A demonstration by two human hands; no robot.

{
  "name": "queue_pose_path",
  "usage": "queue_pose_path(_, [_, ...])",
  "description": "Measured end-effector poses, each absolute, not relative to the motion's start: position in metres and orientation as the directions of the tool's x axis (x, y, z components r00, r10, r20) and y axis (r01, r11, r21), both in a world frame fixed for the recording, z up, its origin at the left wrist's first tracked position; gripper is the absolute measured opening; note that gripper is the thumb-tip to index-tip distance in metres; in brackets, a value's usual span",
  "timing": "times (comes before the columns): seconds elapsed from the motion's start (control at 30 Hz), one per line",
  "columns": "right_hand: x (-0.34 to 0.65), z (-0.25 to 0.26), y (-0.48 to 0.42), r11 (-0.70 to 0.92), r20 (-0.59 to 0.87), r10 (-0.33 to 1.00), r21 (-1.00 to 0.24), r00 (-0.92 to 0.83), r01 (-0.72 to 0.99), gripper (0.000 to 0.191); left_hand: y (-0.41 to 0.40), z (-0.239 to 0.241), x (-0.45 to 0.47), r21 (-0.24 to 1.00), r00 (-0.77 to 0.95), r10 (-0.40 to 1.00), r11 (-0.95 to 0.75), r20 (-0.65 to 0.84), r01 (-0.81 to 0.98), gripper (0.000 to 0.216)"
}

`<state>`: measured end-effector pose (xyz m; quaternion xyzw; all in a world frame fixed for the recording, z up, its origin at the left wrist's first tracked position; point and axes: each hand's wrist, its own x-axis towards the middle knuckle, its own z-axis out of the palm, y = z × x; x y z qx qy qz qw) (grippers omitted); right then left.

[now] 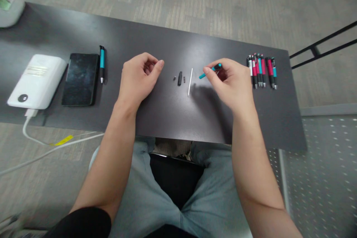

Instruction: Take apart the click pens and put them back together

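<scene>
My right hand [230, 81] pinches a teal pen barrel [211, 70] a little above the dark table [167, 115], tip pointing left. My left hand [139, 76] rests on the table with fingers curled; I cannot make out anything in it. Between the hands lie a white refill [190, 81], a black pen piece [180, 78] and two tiny parts [174, 78]. A whole teal and black pen [102, 63] lies left of my left hand.
Several pink and teal pens [261, 71] lie in a row at the table's right end. A black phone [80, 78] and a white power bank [37, 80] with a cable sit at the left. A black chair frame [320, 46] stands beyond the right edge.
</scene>
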<state>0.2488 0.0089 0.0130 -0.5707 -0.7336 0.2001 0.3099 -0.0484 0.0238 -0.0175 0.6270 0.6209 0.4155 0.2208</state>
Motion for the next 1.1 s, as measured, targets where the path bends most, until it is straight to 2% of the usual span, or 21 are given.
queue_pose_path(0.23, [0.243,0.000,0.013,0.389,0.285,0.921,-0.621,-0.267,0.681,0.022,0.025,-0.022,-0.048,0.787,-0.102,0.961,-0.147,0.258,0.599,0.021])
queue_pose_path(0.43, [0.240,-0.001,0.012,0.318,0.151,0.946,-0.591,-0.285,0.742,0.019,0.026,-0.024,-0.046,0.785,-0.092,0.960,-0.158,0.263,0.599,0.019])
queue_pose_path(0.6, [0.241,-0.011,0.016,0.347,0.198,0.937,-0.611,-0.287,0.711,0.018,0.025,-0.023,-0.046,0.795,-0.086,0.964,-0.156,0.253,0.587,0.016])
queue_pose_path(0.8, [0.243,-0.019,0.017,0.312,0.176,0.950,-0.615,-0.260,0.724,0.018,0.025,-0.025,-0.046,0.795,-0.068,0.968,-0.158,0.243,0.586,0.028])
queue_pose_path(1.1, [0.245,-0.020,0.013,0.278,0.153,0.960,-0.630,-0.235,0.725,0.046,0.026,-0.024,-0.048,0.804,-0.075,0.971,-0.142,0.226,0.578,0.035])
